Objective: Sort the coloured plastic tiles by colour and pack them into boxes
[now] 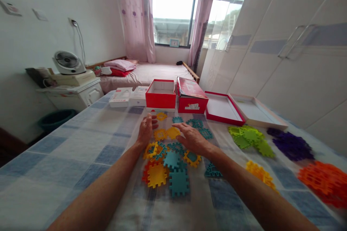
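My left hand (147,129) is at the left of a loose spread of toothed plastic building pieces, its fingers apart and nothing visible in it. Beside its fingers lie a yellow piece (160,134) and, farther back, another yellow piece (162,116). My right hand (192,136) reaches in from the right with fingers stretched out, next to a round yellow piece (172,133); whether it touches that piece I cannot tell. Nearer to me are a yellow square piece (157,175), a teal square piece (179,183) and a partly covered orange piece (146,171). Several teal pieces (195,123) lie beyond my right hand.
Sorted piles stand at the right: green (251,136), purple (292,146), yellow (260,174) and orange (324,180). Along the back are an open red box (161,101), a second red box (192,105), a shallow red-edged tray (240,122) and white boxes (120,97). A checked cloth (89,151) covers the table.
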{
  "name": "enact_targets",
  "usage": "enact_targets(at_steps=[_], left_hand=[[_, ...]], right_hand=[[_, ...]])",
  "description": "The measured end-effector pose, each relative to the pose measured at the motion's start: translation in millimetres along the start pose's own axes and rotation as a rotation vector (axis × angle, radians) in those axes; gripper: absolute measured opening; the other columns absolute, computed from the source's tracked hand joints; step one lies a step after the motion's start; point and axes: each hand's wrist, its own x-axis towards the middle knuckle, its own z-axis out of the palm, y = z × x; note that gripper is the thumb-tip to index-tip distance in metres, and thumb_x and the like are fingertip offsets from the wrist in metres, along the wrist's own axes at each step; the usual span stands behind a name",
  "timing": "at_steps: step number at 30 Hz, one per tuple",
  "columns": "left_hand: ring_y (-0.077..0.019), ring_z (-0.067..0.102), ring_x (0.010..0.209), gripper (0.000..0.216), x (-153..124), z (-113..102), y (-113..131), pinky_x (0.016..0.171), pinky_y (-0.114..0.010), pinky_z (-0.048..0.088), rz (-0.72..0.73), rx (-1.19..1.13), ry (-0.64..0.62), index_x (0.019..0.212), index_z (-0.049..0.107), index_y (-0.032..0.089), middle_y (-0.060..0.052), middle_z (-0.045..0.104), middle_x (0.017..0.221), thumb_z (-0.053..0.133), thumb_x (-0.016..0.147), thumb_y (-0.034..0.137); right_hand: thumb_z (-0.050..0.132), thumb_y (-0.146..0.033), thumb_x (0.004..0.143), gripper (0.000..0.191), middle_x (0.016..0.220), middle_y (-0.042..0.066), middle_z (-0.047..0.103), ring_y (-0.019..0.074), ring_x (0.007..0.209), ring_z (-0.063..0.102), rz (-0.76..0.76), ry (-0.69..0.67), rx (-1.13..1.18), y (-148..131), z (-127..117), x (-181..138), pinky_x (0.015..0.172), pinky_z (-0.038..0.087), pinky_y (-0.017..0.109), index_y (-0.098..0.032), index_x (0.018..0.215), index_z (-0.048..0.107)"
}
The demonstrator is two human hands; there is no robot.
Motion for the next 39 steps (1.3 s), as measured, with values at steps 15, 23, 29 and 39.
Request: enact_targets(at_steps=[15, 23, 29, 39], left_hand=[[-0.0192, 0.063, 0.078, 0.062, 4, 2, -4, 0.065, -0.032, 0.052, 0.026, -0.056, 0.098, 0.087, 0.062, 0.013, -0.012, 0.065, 0.092, 0.033, 0.079, 0.067], [-0.0181, 0.062, 0.073, 0.062, 1, 0, 2, 0.064, -0.033, 0.052, 0.025, -0.032, 0.11, 0.089, 0.061, 0.012, -0.012, 0.065, 0.087, 0.029, 0.082, 0.065], [-0.0205, 0.062, 0.083, 0.059, 0, 2, 4, 0.065, -0.033, 0.052, 0.041, -0.044, 0.129, 0.088, 0.061, 0.013, -0.014, 0.063, 0.097, 0.031, 0.082, 0.063], [-0.0219, 0.061, 0.092, 0.053, 5, 0, -3, 0.075, -0.035, 0.051, 0.058, 0.025, 0.184, 0.091, 0.061, 0.014, -0.014, 0.063, 0.101, 0.03, 0.085, 0.057]], right_hand=[[0.046, -0.033, 0.086, 0.025, 0.082, 0.003, 0.063, 0.0126, 0.07, 0.055, 0.065, -0.158, 0.023, -4, 8, 56, 0.062, 0.041, 0.022, -0.015, 0.093, 0.061], [0.066, -0.026, 0.071, 0.021, 0.098, 0.009, 0.061, 0.02, 0.089, 0.054, 0.031, -0.175, -0.037, -25, 36, 73, 0.076, 0.04, 0.028, -0.016, 0.089, 0.062], [0.07, -0.031, 0.066, 0.033, 0.088, 0.003, 0.063, 0.0153, 0.078, 0.054, 0.087, -0.116, 0.051, -12, 33, 85, 0.066, 0.041, 0.023, -0.017, 0.094, 0.06], [0.068, -0.027, 0.067, 0.029, 0.091, 0.012, 0.064, 0.0231, 0.087, 0.061, 0.396, 0.06, 0.096, -11, 39, 141, 0.069, 0.047, 0.028, -0.01, 0.089, 0.063]])
